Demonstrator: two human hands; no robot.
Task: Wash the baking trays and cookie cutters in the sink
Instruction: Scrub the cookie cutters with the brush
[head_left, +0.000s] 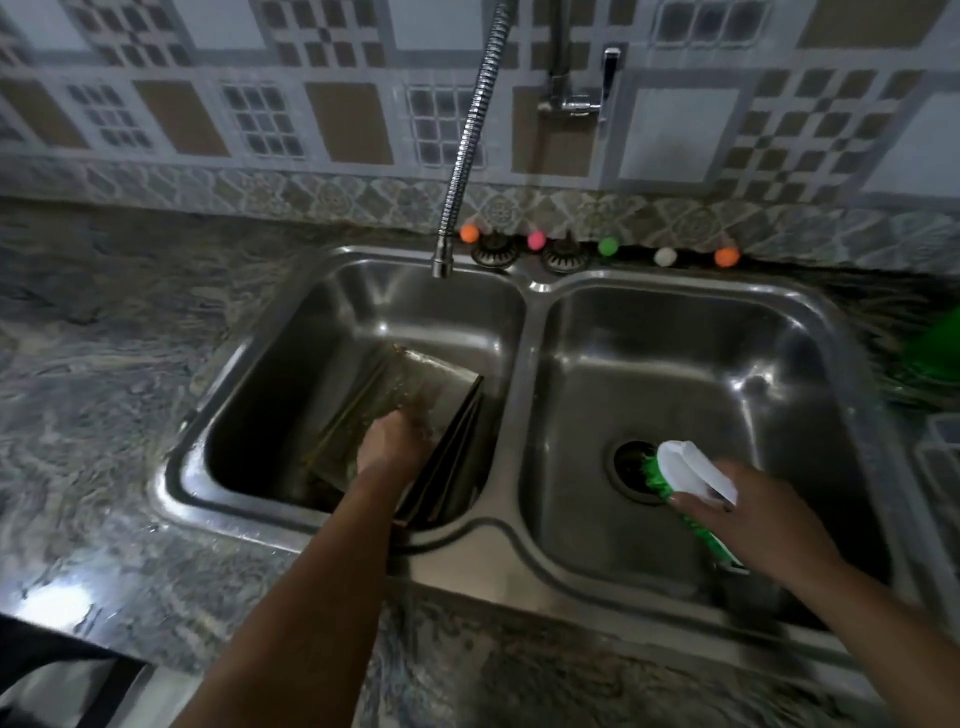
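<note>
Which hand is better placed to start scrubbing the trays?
Probably the right hand: it already grips the scrub brush over the right basin, while the left hand steadies the baking trays in the left basin.

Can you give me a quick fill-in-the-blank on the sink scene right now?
1. The right hand holds a white brush with ____ bristles.
2. The trays stand in the ____ basin of the sink.
3. The left hand rests on the ____.
4. The spout hangs over the ____ basin.

Missing words: green; left; trays; left
</note>
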